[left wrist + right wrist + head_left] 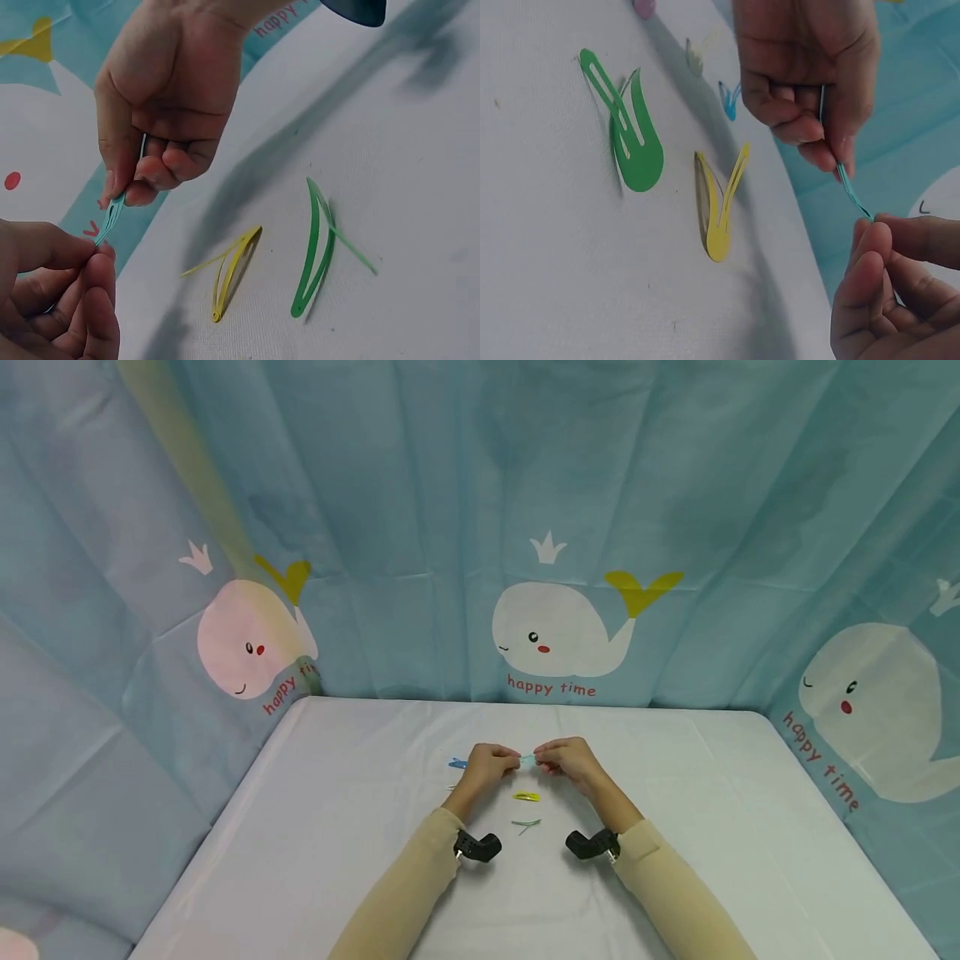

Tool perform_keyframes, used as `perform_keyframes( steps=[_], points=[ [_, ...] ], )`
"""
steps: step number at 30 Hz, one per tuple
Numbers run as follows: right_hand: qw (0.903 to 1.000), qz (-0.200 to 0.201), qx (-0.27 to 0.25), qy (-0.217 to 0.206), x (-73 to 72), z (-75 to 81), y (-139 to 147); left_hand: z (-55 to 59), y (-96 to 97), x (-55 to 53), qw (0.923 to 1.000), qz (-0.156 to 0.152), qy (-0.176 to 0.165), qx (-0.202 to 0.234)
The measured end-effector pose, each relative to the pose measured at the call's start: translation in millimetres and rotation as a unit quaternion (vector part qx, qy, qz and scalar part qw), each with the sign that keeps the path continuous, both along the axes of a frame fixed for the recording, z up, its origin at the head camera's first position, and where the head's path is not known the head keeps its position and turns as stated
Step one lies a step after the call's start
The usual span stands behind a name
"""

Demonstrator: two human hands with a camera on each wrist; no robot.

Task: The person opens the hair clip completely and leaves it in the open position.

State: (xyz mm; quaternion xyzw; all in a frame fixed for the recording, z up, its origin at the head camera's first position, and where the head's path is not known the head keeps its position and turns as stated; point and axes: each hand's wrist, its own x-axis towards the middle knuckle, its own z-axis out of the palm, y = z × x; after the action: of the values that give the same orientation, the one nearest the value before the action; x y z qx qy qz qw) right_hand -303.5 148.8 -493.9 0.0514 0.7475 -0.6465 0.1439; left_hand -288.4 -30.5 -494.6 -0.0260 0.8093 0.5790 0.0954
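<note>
A turquoise snap hair clip (527, 759) is held between both hands, just above the table. My left hand (489, 767) pinches one end of it and my right hand (572, 760) pinches the other. The right wrist view shows the narrow middle of the clip between the fingertips; its ends are hidden in the fingers. Nearer my body lie a yellow hair clip (718, 225) and a green hair clip (639, 146), both snapped open on the table.
Beside my left hand lies a blue hair clip (457, 763), with a whitish clip (695, 58) near it. A purple thing (643, 7) is cut off at the view's edge. The white-covered table (675, 860) meets a blue whale-print curtain (420, 610) behind.
</note>
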Motion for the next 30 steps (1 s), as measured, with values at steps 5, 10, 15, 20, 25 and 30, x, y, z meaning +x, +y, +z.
perform_keyframes(
  steps=[5,10,15,20,25,30],
  points=[
    [0.9989,0.01,-0.046,-0.009,8.4,0.7,5,1.3,-1.3,4.3,0.9988,-0.008,-0.022,0.044],
    [0.9969,0.022,-0.074,-0.016,17.0,3.1,8,3.8,-2.6,9.6,0.996,-0.018,-0.032,0.081],
    [0.9957,0.025,-0.085,-0.028,23.9,5.5,8,5.9,-4.9,14.9,0.9915,-0.021,-0.053,0.117],
    [0.9933,0.018,-0.108,-0.037,29.7,6.5,7,5.3,-7.8,19.4,0.9851,-0.024,-0.074,0.154],
    [0.9908,0.028,-0.128,-0.032,35.2,7.2,7,4.1,-10.1,24.6,0.9837,-0.027,-0.066,0.165],
    [0.9907,0.042,-0.128,-0.02,42.6,7.7,5,4.5,-9.9,31.1,0.9863,-0.021,-0.047,0.157]
  ],
)
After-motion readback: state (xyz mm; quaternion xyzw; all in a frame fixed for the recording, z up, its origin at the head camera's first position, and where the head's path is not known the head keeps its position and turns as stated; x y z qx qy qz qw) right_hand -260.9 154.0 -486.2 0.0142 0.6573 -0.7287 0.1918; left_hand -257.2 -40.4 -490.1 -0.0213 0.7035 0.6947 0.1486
